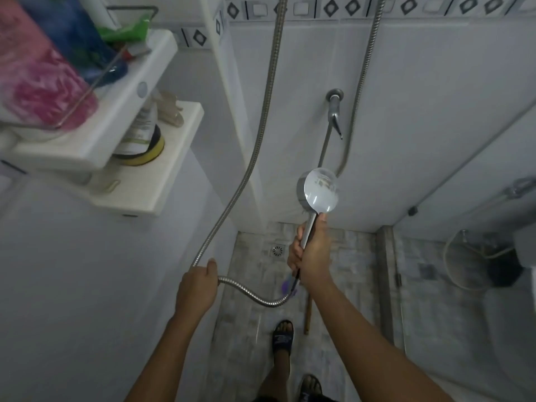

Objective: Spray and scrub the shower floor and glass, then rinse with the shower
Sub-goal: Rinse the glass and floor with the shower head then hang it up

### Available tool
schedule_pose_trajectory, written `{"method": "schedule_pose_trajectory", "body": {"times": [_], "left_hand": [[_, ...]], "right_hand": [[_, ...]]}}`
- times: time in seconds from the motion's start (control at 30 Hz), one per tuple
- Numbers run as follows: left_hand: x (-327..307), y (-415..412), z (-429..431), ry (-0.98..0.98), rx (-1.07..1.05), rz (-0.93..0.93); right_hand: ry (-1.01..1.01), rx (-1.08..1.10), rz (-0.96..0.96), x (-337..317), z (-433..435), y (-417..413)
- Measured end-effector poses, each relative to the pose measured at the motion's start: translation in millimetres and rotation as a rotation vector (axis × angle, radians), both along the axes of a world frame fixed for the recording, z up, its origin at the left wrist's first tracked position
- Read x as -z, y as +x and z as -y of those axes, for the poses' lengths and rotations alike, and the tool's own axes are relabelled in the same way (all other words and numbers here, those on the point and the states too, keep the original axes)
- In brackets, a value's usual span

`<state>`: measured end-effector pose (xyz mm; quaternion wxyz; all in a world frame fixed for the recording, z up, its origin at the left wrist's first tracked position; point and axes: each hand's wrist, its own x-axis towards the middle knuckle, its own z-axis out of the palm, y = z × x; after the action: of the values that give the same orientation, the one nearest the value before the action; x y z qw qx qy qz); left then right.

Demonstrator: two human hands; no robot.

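Your right hand is closed fully around the chrome handle of the shower head; the handle runs up out of the fist, and the round head sits directly above that grip, its shiny back turned toward you. Your left hand is to the left of the shower head and lower; its fingers are curled shut over the metal hose, with the thumb raised beside the hose.

From the left grip the hose sags in a loop toward the base of the handle, below the shower head; on the other side of the grip it climbs up the wall, left of the shower head, and leaves the view at the top edge. A second hose length hangs on the wall above and to the right of the shower head.

The wall tap is mounted above the shower head, spout pointing down. The shower floor lies below the shower head; its floor drain sits below and just left of the head, next to your right fist. A purple item lies on the floor under your right wrist; what it is cannot be told. The glass panel stands to the right of the shower head. Your two sandalled feet stand on the floor well below it.
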<state>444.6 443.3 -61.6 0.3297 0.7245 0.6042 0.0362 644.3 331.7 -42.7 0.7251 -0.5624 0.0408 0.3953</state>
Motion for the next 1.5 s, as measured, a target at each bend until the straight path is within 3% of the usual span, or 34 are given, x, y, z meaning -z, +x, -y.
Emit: {"method": "schedule_pose_trajectory", "body": {"times": [0.4,0.83,1.5], "left_hand": [[-7.0,-75.5,95.8,0.082,-0.043,-0.042],[33.2,-139.3,132.2,0.094,0.057,-0.372],[23.7,-142.2,145.4,0.093,0.039,-0.339]], "right_hand": [[0.041,-0.105,-0.066,-0.9,77.5,-65.0],[-0.085,-0.217,-0.223,56.4,112.5,-140.3],[-0.239,-0.154,-0.144,73.1,114.6,-178.5]]}}
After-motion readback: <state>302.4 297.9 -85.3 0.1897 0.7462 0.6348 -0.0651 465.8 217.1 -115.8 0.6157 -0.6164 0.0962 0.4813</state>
